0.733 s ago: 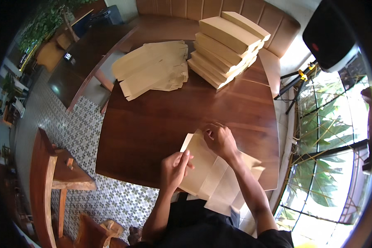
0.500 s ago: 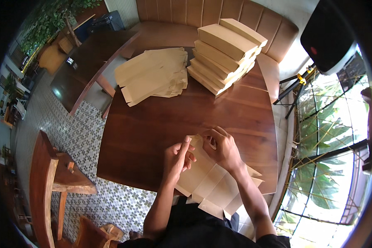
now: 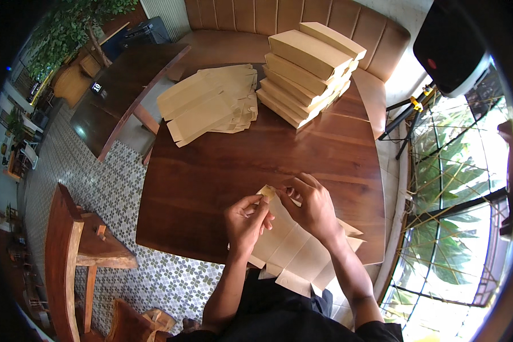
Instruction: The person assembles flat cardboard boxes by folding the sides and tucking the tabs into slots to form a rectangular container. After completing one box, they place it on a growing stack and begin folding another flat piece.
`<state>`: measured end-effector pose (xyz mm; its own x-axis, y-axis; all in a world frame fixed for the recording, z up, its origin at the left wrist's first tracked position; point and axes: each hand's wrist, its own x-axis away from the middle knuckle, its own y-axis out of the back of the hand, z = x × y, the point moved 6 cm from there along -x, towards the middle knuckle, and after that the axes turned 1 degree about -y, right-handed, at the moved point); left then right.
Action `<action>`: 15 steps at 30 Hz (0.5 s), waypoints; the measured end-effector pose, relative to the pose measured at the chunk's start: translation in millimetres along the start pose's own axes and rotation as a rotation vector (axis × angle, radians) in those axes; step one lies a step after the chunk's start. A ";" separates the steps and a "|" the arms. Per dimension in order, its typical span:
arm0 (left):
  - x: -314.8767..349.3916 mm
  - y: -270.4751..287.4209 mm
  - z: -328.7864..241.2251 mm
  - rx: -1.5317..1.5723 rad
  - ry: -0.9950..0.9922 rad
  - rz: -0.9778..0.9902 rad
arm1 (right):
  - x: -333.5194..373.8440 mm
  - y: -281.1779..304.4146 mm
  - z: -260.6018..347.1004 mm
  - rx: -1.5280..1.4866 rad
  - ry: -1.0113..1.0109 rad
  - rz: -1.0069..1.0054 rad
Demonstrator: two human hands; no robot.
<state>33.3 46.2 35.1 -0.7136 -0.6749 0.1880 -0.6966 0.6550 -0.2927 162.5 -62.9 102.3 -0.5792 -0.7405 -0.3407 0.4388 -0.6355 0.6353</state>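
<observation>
A flat, creased brown cardboard box blank (image 3: 293, 246) lies at the near edge of the table, part of it overhanging toward my lap. Its far end rises between my hands, where a small flap (image 3: 267, 191) is bent up. My left hand (image 3: 248, 221) pinches that flap from the left with thumb and fingertips. From the right, my right hand (image 3: 312, 206) has its thumb and fingers closed on the same end, close to the flap. My fingers and right forearm hide parts of the blank.
On the dark wooden table (image 3: 222, 165), unfolded cardboard blanks (image 3: 205, 102) lie stacked at the far left. Folded long boxes (image 3: 310, 54) are piled at the far right. A padded bench (image 3: 239, 45) runs behind; a wooden chair (image 3: 65, 256) stands left.
My left hand has brought its fingertips onto the flap, which now stands up more. My right hand has shifted slightly right. The view has moved a little.
</observation>
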 end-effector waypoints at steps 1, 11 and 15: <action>0.4 -0.4 1.1 -0.015 -0.003 -0.009 | -0.2 0.7 0.2 -0.004 -0.008 0.010; 11.6 -11.0 9.3 -0.041 -0.118 -0.052 | 6.8 2.9 7.7 -0.197 -0.111 -0.016; 12.8 -13.0 6.4 -0.039 -0.194 -0.033 | 8.8 3.4 7.2 -0.269 -0.145 0.008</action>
<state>33.8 26.9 35.3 -0.6650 -0.7468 0.0119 -0.7247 0.6413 -0.2522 154.0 -70.0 106.4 -0.6587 -0.7189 -0.2218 0.5986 -0.6794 0.4244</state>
